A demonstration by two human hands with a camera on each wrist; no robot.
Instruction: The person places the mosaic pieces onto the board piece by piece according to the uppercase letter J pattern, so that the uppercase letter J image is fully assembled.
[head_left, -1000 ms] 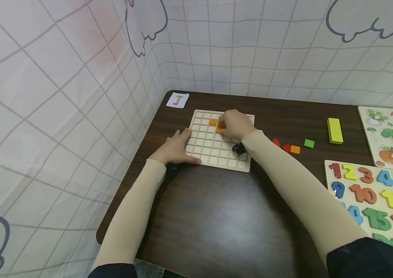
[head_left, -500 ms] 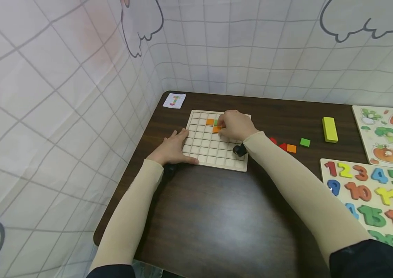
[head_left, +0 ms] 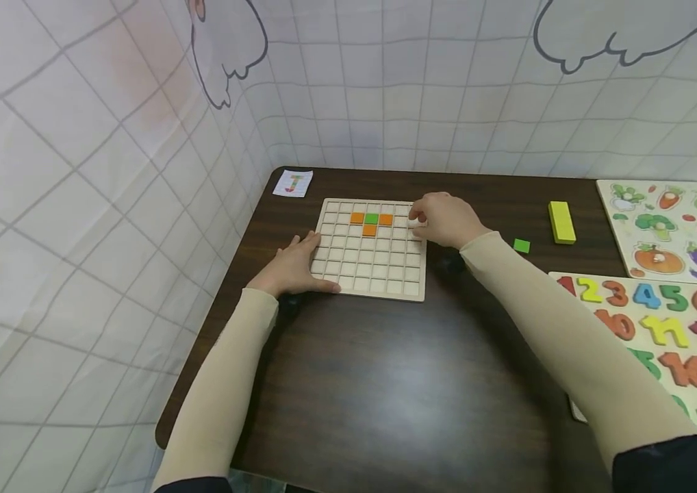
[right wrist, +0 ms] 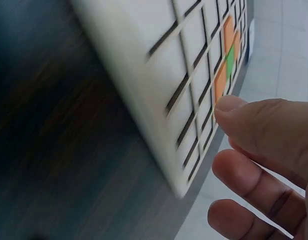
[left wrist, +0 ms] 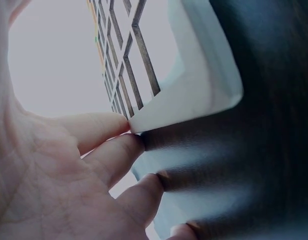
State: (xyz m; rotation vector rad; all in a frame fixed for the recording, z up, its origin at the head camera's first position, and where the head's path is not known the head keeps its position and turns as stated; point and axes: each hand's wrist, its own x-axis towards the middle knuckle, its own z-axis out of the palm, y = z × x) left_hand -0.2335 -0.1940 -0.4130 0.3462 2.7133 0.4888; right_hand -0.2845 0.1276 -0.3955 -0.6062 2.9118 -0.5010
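Note:
A pale wooden grid board [head_left: 363, 267] lies on the dark table. Set in its upper squares are a green tile [head_left: 371, 219] between two orange tiles [head_left: 357, 218], with another orange tile [head_left: 370, 231] below the green one. My left hand [head_left: 292, 269] steadies the board at its left side and near corner, fingers extended; in the left wrist view its fingertips touch the board's edge. My right hand [head_left: 447, 218] hovers by the board's upper right edge, fingers loosely bent. In the right wrist view, nothing shows between its thumb [right wrist: 231, 103] and fingers.
A small card with a coloured J [head_left: 292, 183] lies at the back left. Right of my forearm are a loose green tile [head_left: 522, 246] and a yellow block [head_left: 562, 222]. Farther right lie a number puzzle board [head_left: 635, 308] and a vegetable puzzle board [head_left: 622, 243].
My right hand has left the tiles and moved right to the board's edge, uncovering the green tile and an orange one beside it. The forearm now hides the loose red and orange pieces.

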